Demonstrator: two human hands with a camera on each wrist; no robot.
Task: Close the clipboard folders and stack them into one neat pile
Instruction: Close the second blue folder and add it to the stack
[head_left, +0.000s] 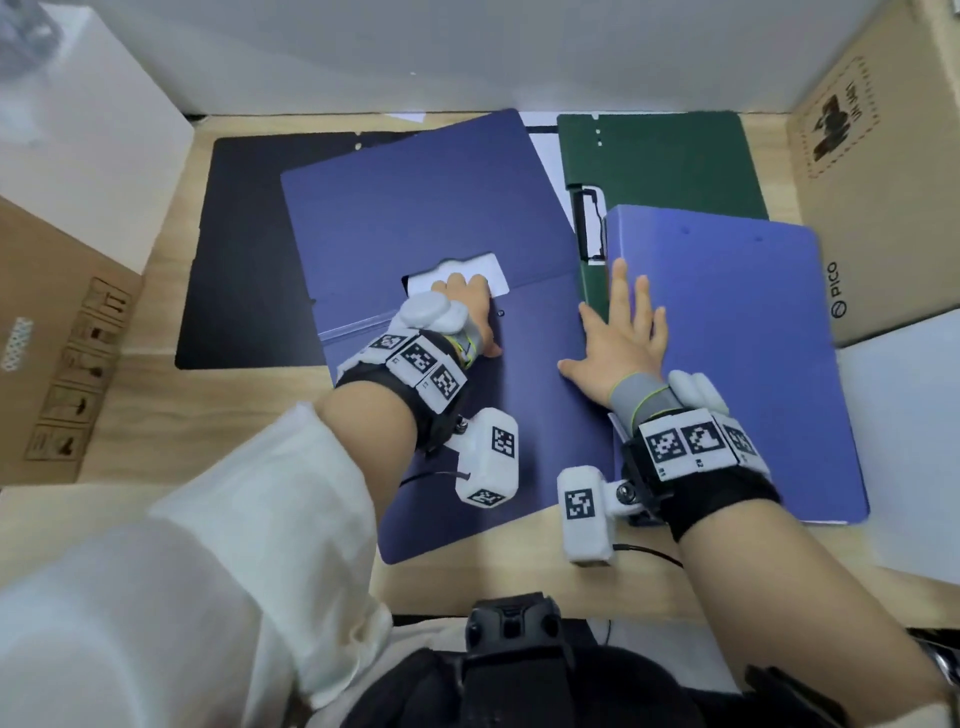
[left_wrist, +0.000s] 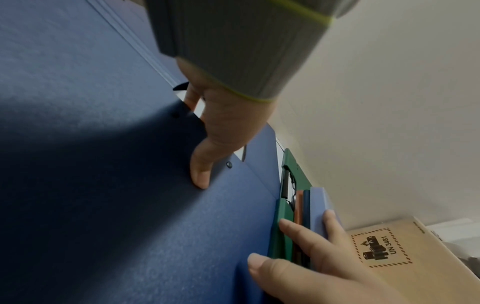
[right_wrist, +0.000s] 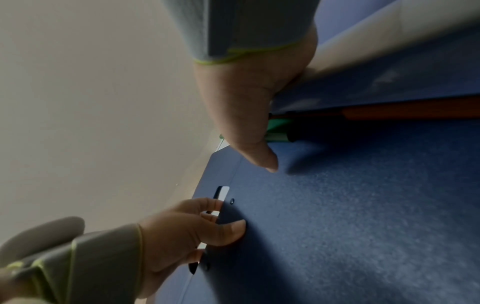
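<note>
A dark blue folder (head_left: 415, 208) lies open across the middle of the table, its far leaf overlapping a black folder (head_left: 244, 234). My left hand (head_left: 467, 312) grips it at the spine cutout: the fingers curl under the cover edge and the thumb (left_wrist: 205, 144) presses on top. White paper shows through the cutout. My right hand (head_left: 623, 332) lies flat, fingers straight, on a closed lighter blue folder (head_left: 737, 338). That folder rests partly on a green folder (head_left: 665, 166). The right thumb (right_wrist: 249, 123) touches the dark blue folder (right_wrist: 337, 226).
Cardboard boxes stand at the left (head_left: 62, 338) and right (head_left: 883, 156) of the wooden table (head_left: 260, 415). A white box (head_left: 78, 130) sits at the back left, and a white sheet (head_left: 904, 441) lies at the right edge. A wall closes the back.
</note>
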